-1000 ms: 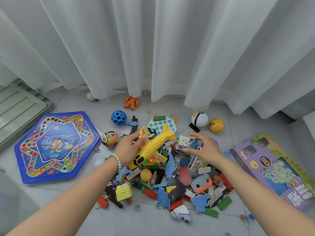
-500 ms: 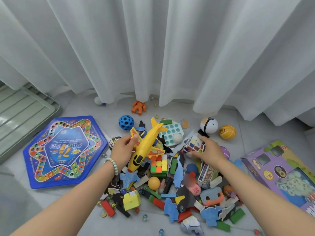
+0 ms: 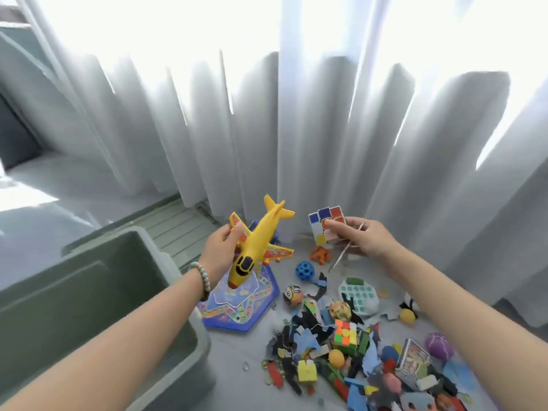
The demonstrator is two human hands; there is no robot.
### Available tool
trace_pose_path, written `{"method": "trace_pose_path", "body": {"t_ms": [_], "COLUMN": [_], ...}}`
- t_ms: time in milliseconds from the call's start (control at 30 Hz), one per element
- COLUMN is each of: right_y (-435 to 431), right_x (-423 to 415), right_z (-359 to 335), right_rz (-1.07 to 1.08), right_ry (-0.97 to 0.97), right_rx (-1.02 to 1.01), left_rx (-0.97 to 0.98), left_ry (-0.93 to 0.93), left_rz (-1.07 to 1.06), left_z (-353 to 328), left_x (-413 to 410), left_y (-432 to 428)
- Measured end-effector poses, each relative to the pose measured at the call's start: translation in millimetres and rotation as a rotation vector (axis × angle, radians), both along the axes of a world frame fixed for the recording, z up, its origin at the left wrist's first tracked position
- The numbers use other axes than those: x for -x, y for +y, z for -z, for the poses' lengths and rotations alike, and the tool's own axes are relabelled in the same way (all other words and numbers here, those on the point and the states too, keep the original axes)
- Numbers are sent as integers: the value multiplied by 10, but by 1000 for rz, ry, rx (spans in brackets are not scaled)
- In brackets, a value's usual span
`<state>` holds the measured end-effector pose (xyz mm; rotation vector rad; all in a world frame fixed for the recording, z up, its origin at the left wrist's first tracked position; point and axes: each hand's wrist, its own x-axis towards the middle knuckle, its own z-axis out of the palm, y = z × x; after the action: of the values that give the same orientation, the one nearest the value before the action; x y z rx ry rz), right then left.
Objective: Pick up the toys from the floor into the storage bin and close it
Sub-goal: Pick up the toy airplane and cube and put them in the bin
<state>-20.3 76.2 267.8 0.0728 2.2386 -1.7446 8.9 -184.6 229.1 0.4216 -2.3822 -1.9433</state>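
While the pile of toys (image 3: 355,366) sprawls across the floor (image 3: 237,351) at lower right, both hands are up in the air and both are loaded. The left hand (image 3: 219,250) grips the yellow toy plane (image 3: 258,247) at one wing, fingers curled round it. The plane is nose down, tail up, hanging over the blue game board (image 3: 246,307) just right of the storage bin (image 3: 74,307). Over on the other side, the right hand (image 3: 366,238) pinches a puzzle cube (image 3: 326,225), thumb pressed on its face, and a thin pale stick (image 3: 345,250) is caught in that same grip. The cube is well clear of the floor, above the orange figure (image 3: 320,255) and the blue holed ball (image 3: 305,269). The green bin stands open at left, and its lid (image 3: 178,229) lies flat behind it, up against the white curtain (image 3: 296,129). A second, brighter cube (image 3: 345,335) sits in the heap.
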Motion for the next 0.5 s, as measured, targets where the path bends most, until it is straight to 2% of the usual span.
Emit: {"method": "trace_pose_path", "body": {"t_ms": [133,233,367,500], "right_y": [-1142,-2040,-3030,-3486], "right_x": [-365,-642,-928,-1092], "right_z": [-389,-373,85,864], "right_rz": [-173,-316,-455,-435], "right_ry": [-12,-54,-146,-292], "right_rx": [83,70,-57,-215], "left_rx": [112,157,92,-124], "left_ry": [-19,-83,-220,-360], "left_rz": [-137,-281,-451,-580], "left_z": [-305,-251,151,842], "left_x": [-676,-1183,-1740,-2061], "left_y": [-996,-1795,-2581,-2868]}}
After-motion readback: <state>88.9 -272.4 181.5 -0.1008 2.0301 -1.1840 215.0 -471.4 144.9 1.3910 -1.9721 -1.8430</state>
